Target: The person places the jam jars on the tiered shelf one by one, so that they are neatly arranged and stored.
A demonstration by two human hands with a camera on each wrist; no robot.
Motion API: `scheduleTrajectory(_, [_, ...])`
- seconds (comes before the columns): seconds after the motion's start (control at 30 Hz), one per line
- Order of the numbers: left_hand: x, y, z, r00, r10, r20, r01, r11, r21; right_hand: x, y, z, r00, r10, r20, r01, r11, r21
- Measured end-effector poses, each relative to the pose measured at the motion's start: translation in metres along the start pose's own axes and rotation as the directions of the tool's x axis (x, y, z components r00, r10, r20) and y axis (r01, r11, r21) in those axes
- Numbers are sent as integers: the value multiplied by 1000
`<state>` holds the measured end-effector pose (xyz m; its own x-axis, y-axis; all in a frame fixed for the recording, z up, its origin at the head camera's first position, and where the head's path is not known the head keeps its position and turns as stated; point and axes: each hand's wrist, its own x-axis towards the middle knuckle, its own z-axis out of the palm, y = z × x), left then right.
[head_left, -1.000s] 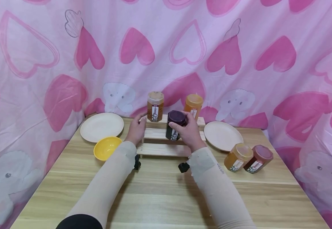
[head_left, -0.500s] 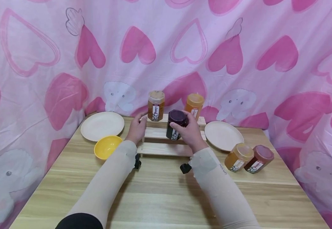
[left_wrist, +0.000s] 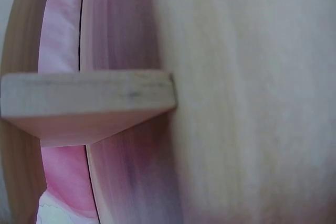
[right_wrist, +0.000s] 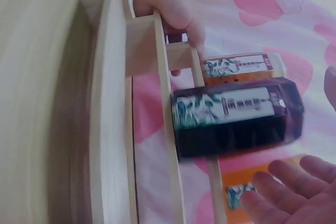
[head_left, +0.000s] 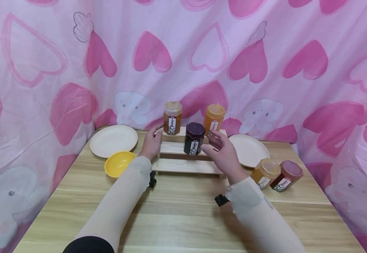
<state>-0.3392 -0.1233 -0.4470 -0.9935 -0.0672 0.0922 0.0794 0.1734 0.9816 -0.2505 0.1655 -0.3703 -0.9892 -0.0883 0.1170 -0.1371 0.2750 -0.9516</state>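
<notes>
Left sleeve (head_left: 117,202) at seven o'clock: beige, with a black band (head_left: 88,245). Right sleeve (head_left: 275,225) at five: beige, faintly marked. Black block (head_left: 152,180) beside each greyish cuff (head_left: 141,168).

Wooden table (head_left: 177,218): held two white plates (head_left: 113,141), yellow bowl (head_left: 119,165), yellow jar (head_left: 268,171), red jar (head_left: 286,175), wooden step shelf (head_left: 186,166) | top step (head_left: 222,133): had brown jar (head_left: 172,118), orange jar (head_left: 214,117) | middle step (head_left: 171,147): had dark jar (head_left: 194,138)

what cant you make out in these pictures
Head view: print on the dark jar, too small to read.
Head view: left edge of the right plate, partly behind the right hand.
Left wrist view: the left hand, outside the frame.
Right wrist view: part of the orange jar, behind the right hand.
</notes>
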Motion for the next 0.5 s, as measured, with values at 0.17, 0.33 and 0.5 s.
scheduleTrajectory(0.17, [-1, -2, -1, 1000, 2, -9, -2, 1000, 22, -22, 6, -30, 998, -54, -23, 52, 996, -78])
scheduleTrajectory(0.33, [-2, -1, -1, 1000, 2, -15, -2, 1000, 23, -38, 14, -66, 993, -68, -99, 49, 982, -182])
scheduleTrajectory(0.5, [-2, 1, 1, 1000, 1, -10, -1, 1000, 7, -52, 19, -104, 983, -41, -179, -6, 967, -256])
